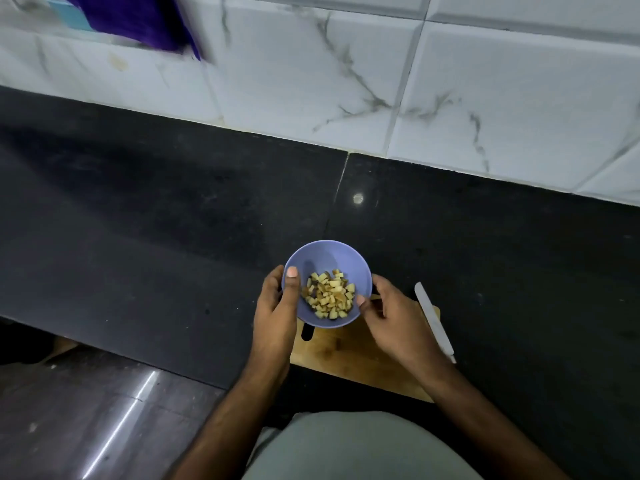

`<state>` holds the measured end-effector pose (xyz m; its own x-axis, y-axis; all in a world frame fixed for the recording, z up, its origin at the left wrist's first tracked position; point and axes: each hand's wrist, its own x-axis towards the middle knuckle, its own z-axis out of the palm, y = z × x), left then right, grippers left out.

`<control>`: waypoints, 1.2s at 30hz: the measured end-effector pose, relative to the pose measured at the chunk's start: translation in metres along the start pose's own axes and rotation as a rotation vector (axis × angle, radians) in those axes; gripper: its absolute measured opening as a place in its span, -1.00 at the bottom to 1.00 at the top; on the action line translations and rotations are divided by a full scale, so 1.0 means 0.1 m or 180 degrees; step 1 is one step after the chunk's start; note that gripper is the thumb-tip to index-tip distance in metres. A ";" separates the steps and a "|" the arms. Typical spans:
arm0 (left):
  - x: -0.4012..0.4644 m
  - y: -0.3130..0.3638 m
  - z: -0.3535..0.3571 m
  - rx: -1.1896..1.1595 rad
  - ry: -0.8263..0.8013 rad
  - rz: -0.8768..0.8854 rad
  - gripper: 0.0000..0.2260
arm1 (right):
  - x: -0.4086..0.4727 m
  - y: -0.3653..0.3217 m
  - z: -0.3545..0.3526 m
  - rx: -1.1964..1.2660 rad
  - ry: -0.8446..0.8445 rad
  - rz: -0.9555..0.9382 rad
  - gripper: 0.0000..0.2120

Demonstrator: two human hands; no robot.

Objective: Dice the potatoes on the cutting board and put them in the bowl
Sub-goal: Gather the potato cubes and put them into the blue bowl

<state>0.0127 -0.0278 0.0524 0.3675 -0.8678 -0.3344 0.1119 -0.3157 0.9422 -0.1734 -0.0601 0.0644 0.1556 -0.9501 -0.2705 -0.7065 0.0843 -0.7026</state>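
A lilac bowl (327, 258) holds several pale yellow potato dice (329, 298). My left hand (277, 306) grips the bowl's left rim, thumb inside the wall. My right hand (388, 320) holds the right rim, thumb tip over the edge. The bowl is over the far left part of a wooden cutting board (349, 358); whether it rests on the board or is lifted I cannot tell. A white knife (434, 320) lies along the board's right edge, blade pointing away from me.
The board lies on a black stone counter (173, 220) near its front edge. A white marbled tile wall (450, 98) rises behind. A purple cloth (138, 19) hangs at the top left. Dark floor shows at the lower left.
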 end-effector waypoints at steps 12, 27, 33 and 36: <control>-0.06 -0.13 0.22 0.0567 -0.0264 -0.0031 -0.68 | -0.28 0.33 -0.13 -0.0005 0.0038 0.0213 -0.54; -0.14 -0.03 0.40 0.2118 -0.0265 0.1353 -0.53 | -0.37 0.91 -0.31 -0.1331 0.0054 0.1184 -0.71; -0.15 0.01 0.43 0.2229 -0.0498 0.1431 -0.45 | -0.32 0.88 -0.38 -0.1067 0.0223 0.1131 -0.78; -0.15 0.01 0.44 0.2217 -0.0561 0.1449 -0.47 | -0.31 0.83 -0.43 -0.0865 0.0216 0.1049 -0.80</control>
<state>-0.0330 -0.0314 0.0573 0.0833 -0.9963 0.0220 -0.6270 -0.0352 0.7782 -0.2666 -0.0367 0.0427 -0.1481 -0.9039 -0.4013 -0.8684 0.3130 -0.3846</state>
